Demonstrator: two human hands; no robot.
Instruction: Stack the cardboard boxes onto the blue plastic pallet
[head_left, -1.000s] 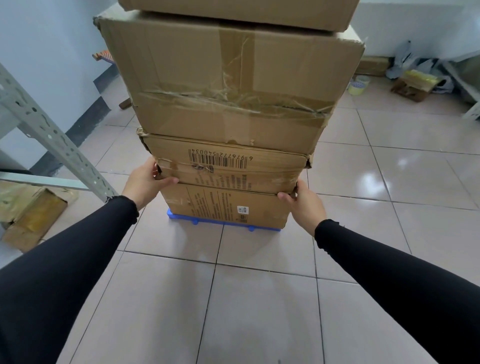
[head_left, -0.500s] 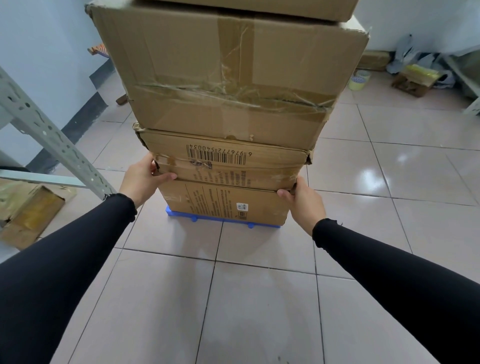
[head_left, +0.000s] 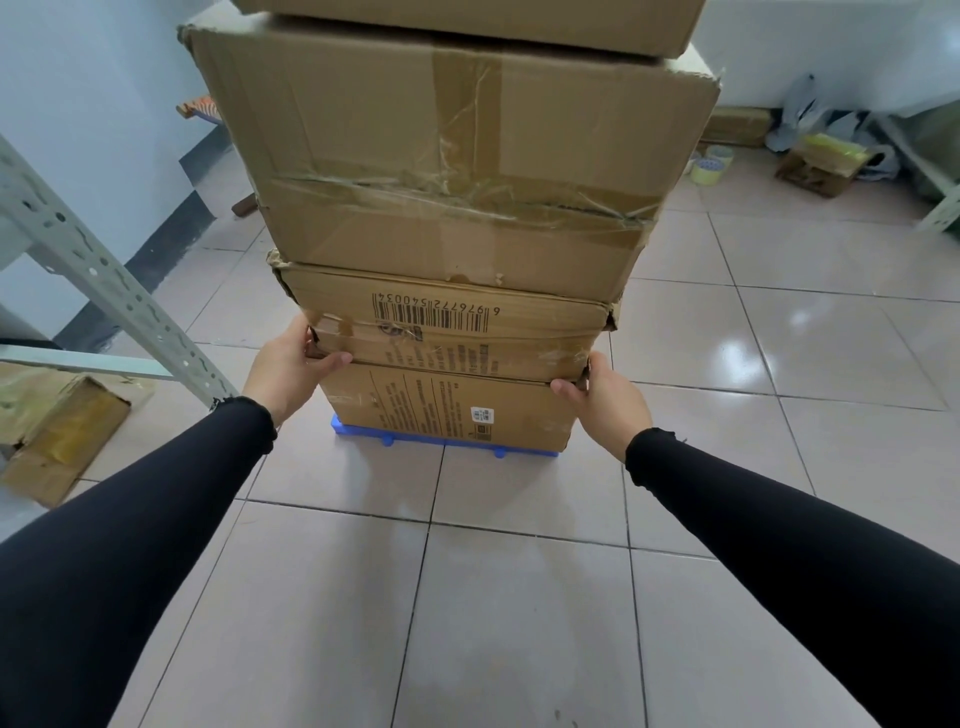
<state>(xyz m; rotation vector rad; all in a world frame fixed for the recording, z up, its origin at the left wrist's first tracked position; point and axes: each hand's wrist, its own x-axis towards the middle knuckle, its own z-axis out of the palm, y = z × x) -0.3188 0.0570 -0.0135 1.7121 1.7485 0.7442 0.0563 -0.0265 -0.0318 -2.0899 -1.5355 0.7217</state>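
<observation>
1. Little has moved since the earlier frames: both hands keep their place at the lower corners of the barcode box, and the stack sits as it did, the view only shifting slightly.
2. Far out to the left of the left hand, a grey perforated shelf upright (head_left: 98, 275) slants across the floor, with a crushed carton (head_left: 62, 436) lying below it, well apart from the stack.
3. Left hand (head_left: 291, 366) is curled round the near-left bottom corner of the barcode box (head_left: 441, 332), thumb laid along its lower front edge and the fingers hidden round the side; it grips the box rather than lying flat on it.
4. Between the hands, the barcode box rests on a printed bottom box (head_left: 457, 410), which stands on the blue plastic pallet (head_left: 415, 440); only the pallet's front edge shows beneath it.
5. Above the hands a large taped box (head_left: 452, 150) overhangs the barcode box on both sides, and another box (head_left: 467, 21) sits on top of that.
6. Right hand (head_left: 608, 397) clasps the near-right bottom corner in mirror fashion, fingertips at the seam between the two lower boxes.
7. Holding opposite corners low down probably lets the person square the box on the one below without tipping the heavy load above.
8. Beyond the right hand, tape rolls (head_left: 711, 163) lie by the far wall.
</observation>
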